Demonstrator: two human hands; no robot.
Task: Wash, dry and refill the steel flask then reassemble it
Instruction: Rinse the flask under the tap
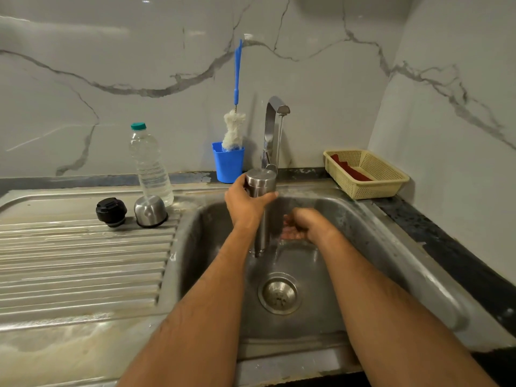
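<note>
Over the sink (418, 269), the steel flask (261, 208) hangs upright, mouth down, gripped near its base by the left hand (245, 202), while the right hand (303, 226) cups loosely, empty, beside it under the tap (275, 129).

I am looking at a home kitchen; a steel sink (349, 219) with ribbed drainboard (83, 261) sits under a running tap (275, 129); marble-look wall tiles (139, 65) rise behind; a bottle brush (236, 107) stands in a blue cup (228, 164).
</note>
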